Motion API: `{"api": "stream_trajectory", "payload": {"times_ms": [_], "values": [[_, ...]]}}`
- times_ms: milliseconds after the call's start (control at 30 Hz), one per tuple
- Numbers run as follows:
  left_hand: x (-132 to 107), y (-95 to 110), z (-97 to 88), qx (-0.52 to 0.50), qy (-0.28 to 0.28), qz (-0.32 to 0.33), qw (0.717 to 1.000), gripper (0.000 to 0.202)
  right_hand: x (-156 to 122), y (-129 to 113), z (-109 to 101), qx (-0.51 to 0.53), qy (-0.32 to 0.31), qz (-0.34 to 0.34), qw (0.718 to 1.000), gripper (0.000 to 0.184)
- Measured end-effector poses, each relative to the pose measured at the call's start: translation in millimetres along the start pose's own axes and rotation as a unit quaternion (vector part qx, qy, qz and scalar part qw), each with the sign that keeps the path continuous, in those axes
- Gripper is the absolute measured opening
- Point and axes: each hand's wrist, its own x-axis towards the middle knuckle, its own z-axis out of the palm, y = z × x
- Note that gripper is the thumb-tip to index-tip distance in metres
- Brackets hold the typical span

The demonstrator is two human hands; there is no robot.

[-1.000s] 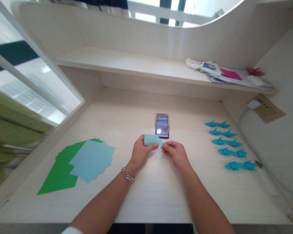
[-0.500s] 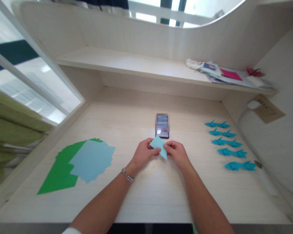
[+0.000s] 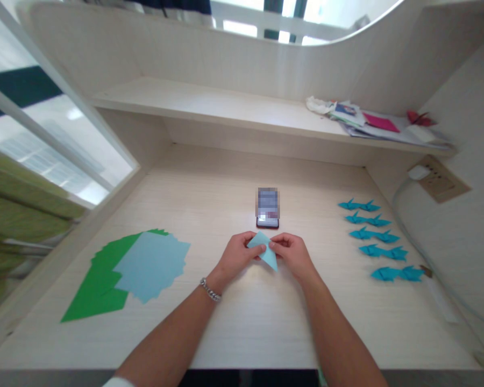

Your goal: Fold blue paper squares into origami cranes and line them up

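Observation:
A small folded piece of light blue paper [image 3: 265, 251] is held between both hands just above the desk [image 3: 242, 322]. My left hand [image 3: 236, 257], with a metal bracelet at the wrist, pinches its left side. My right hand [image 3: 292, 255] pinches its right side, fingers closed on it. The paper forms a triangle pointing down toward me. A phone [image 3: 268, 207] lies flat on the desk just beyond the hands.
A stack of light blue sheets [image 3: 151, 263] over green sheets [image 3: 99, 287] lies at the left. Several folded blue paper figures [image 3: 377, 236] lie in a column at the right. A shelf [image 3: 226, 110] holds papers [image 3: 371, 126]. A wall socket with a cable [image 3: 421, 174] sits far right.
The paper went from a rolled, wide shape held mostly by my left hand to a flat triangle pinched by both hands. The hands moved closer together and slightly toward me.

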Motion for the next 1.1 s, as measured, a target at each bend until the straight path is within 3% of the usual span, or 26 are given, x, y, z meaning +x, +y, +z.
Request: {"api": "stream_trajectory", "payload": {"times_ms": [100, 267, 433, 567, 700, 767, 900, 1033, 1100], "values": [[-0.8, 1.6, -1.1, -0.026, -0.013, -0.004, 1.0, 0.028, -0.1, -1.8, -0.3, 0.026, 0.004, 0.011, 1.0, 0.032], [-3.4, 9.6, -4.4, -0.093, -0.101, 0.057, 0.989, 0.042, -1.7, -8.1, -1.0, 0.142, -0.017, 0.039, 0.989, 0.034], [-2.8, 10.8, -1.4, -0.055, -0.072, 0.064, 0.994, 0.034, -7.0, -7.7, 9.0, 0.179, -0.071, 0.075, 0.978, 0.034], [0.5, 6.3, -1.7, -0.043, -0.042, 0.069, 0.996, 0.023, -7.1, -2.4, 14.6, 0.148, -0.098, 0.062, 0.982, 0.034], [2.9, 2.7, -6.1, -0.035, -0.009, 0.02, 0.999, 0.023, -1.4, -3.6, 1.6, 0.11, -0.038, 0.028, 0.993, 0.032], [2.7, 2.0, -7.1, -0.011, -0.013, -0.002, 1.0, 0.024, 1.2, -5.5, -7.3, 0.08, -0.01, 0.004, 0.997, 0.036], [1.4, 0.9, -7.7, 0.008, -0.044, -0.016, 0.999, 0.024, 3.7, -4.6, -14.8, -0.04, -0.035, -0.046, 0.998, 0.035], [2.2, -0.2, -11.3, -0.024, -0.053, -0.028, 0.998, 0.028, 3.5, -1.1, -13.4, -0.05, -0.02, -0.046, 0.997, 0.031], [3.0, -0.2, -13.5, -0.022, -0.041, -0.023, 0.999, 0.027, 2.2, -1.7, -13.5, -0.045, -0.043, -0.034, 0.997, 0.031]]}}
